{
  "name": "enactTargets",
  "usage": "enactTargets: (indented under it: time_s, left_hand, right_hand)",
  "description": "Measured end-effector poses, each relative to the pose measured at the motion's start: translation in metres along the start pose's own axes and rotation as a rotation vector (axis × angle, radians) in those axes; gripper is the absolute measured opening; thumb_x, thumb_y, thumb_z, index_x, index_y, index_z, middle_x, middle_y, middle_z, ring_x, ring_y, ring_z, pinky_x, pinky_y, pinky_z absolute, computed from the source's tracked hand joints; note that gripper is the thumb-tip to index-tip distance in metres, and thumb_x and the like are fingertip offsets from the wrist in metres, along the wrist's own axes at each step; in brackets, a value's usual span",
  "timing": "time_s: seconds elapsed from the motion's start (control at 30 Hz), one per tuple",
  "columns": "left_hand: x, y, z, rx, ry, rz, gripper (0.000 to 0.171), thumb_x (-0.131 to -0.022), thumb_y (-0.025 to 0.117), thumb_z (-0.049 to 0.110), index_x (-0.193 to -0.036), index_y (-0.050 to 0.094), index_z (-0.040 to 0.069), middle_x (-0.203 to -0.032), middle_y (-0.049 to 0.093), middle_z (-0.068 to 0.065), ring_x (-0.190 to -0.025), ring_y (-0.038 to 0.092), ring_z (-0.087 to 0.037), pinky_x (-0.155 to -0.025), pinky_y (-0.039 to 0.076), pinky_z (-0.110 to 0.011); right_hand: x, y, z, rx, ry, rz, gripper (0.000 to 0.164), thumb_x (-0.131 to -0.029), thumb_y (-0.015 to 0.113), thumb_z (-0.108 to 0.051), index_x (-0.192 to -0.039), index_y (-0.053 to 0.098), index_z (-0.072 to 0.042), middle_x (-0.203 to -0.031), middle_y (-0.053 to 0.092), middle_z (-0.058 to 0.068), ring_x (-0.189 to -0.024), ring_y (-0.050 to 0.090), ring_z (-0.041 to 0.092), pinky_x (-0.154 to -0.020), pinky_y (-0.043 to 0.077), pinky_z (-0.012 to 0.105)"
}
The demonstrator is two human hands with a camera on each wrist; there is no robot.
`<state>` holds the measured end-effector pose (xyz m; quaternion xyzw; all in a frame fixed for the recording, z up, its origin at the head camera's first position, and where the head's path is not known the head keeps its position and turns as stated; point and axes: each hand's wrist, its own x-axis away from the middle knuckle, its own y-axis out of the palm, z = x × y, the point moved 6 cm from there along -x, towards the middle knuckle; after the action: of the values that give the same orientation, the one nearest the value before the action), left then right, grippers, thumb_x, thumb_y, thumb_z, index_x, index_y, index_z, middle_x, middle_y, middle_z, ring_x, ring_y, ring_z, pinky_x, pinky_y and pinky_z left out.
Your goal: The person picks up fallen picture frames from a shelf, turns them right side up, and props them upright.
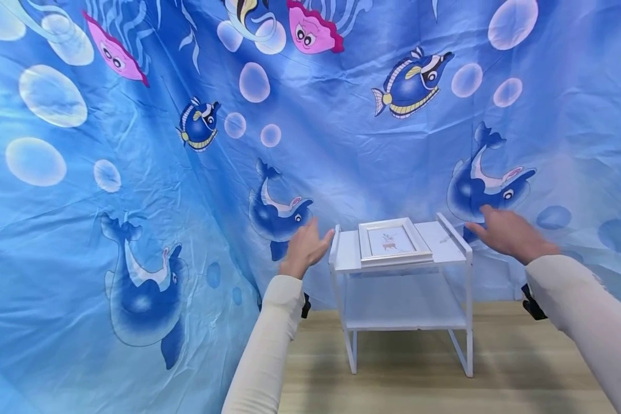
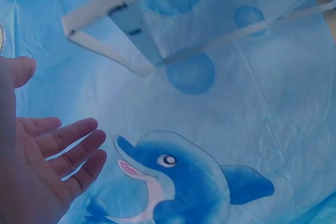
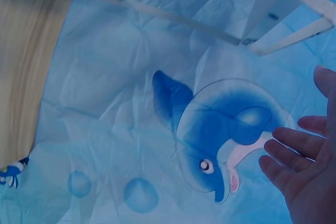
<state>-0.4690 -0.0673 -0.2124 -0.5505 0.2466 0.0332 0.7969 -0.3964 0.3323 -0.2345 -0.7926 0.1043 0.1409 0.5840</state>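
Note:
A silver-white picture frame [image 1: 422, 248] with a small drawing in it lies flat on top of a white two-tier rack [image 1: 348, 253]. To the rack's left, my left hand [image 1: 306, 246] is held out near the upper side rail, apart from it. On the other side my right hand [image 1: 512, 231] hovers beyond the right rail, also apart. In the left wrist view the left hand [image 2: 50, 163] shows spread, relaxed fingers and a bare palm. The right hand [image 3: 310, 166] in the right wrist view has its fingers extended, with nothing held.
Blue cloth [image 1: 341, 161] printed with dolphins, fish and bubbles hangs behind the rack and along the left. The rack's lower shelf [image 1: 403, 302] sits beneath the top. Wood-look flooring [image 1: 393, 391] lies under it. A black clip-like object [image 1: 534, 303] is at the right.

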Motion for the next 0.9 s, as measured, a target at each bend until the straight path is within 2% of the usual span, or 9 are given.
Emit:
enactTargets:
  time_s: [0.2,0.43,0.67,0.9]
  left_hand:
    - [-0.001,0.006,0.018,-0.071,0.017,-0.045,0.074,-0.1,0.044,0.054,-0.155,0.031,0.007,-0.148,0.05,-0.016,-0.129,0.054,-0.035,-0.104,0.046,-0.049]
    - [0.0,0.01,0.031,-0.062,0.006,-0.089,0.075,-0.1,0.047,0.052,-0.156,0.028,0.007,-0.143,0.054,-0.017,-0.123,0.059,-0.032,-0.1,0.049,-0.047]
    - [0.001,0.017,0.052,-0.029,-0.004,-0.127,0.074,-0.1,0.048,0.049,-0.158,0.024,0.009,-0.146,0.052,-0.014,-0.129,0.055,-0.03,-0.104,0.047,-0.046]
    - [-0.002,0.028,0.064,-0.009,-0.016,-0.17,0.073,-0.1,0.049,0.048,-0.158,0.023,0.012,-0.152,0.045,-0.013,-0.136,0.048,-0.03,-0.108,0.044,-0.048]
  right_hand:
    - [-0.007,0.002,-0.017,-0.037,-0.033,0.014,0.081,-0.104,0.04,-0.048,-0.144,0.025,0.02,-0.137,0.037,0.047,-0.121,0.044,0.061,-0.097,0.039,0.069]
    - [-0.015,0.006,-0.038,-0.095,-0.048,-0.013,0.082,-0.104,0.038,-0.05,-0.148,0.021,0.017,-0.139,0.036,0.046,-0.124,0.042,0.061,-0.099,0.038,0.07]
    - [-0.023,0.018,-0.066,-0.097,-0.077,-0.027,0.076,-0.104,0.039,-0.047,-0.146,0.029,0.016,-0.14,0.04,0.043,-0.125,0.044,0.057,-0.101,0.039,0.067]
    - [-0.033,0.033,-0.077,-0.066,-0.07,-0.053,0.071,-0.104,0.042,-0.04,-0.144,0.032,0.017,-0.139,0.042,0.042,-0.125,0.046,0.056,-0.103,0.038,0.066]
